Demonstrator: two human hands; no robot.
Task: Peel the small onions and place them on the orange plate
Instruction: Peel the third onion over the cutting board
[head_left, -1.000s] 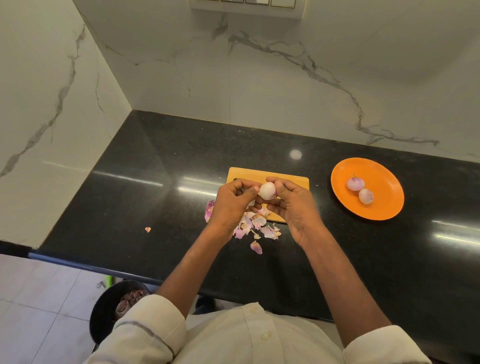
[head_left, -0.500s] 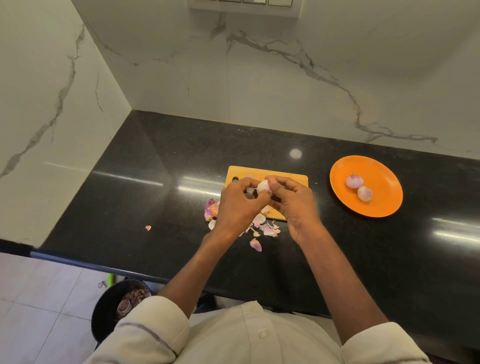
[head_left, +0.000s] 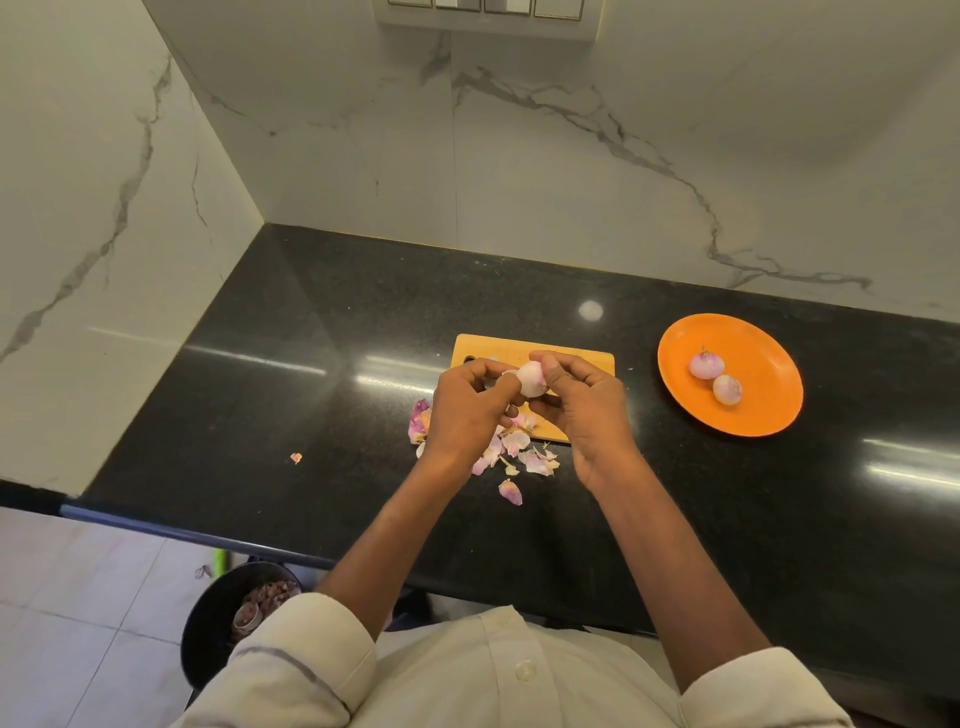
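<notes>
A small pale onion (head_left: 531, 378) is pinched between my left hand (head_left: 467, 410) and my right hand (head_left: 584, 408), just above a yellow cutting board (head_left: 582, 359). Both hands' fingertips touch it, and a loose pale flap of skin sits under my left thumb. Pink and white onion skins (head_left: 517, 452) lie scattered on the black counter under my hands. To the right, the orange plate (head_left: 758, 410) holds two peeled onions (head_left: 706, 365) (head_left: 727, 389) side by side.
The black counter (head_left: 311, 395) meets marble walls at the left and back. One stray peel (head_left: 295, 458) lies left of the pile. Below the counter's front edge, a dark bin (head_left: 218, 618) with scraps stands on the tiled floor.
The onion has stayed between both hands above the board. My fingers have shifted around it, and a flap of skin has come away on the left side.
</notes>
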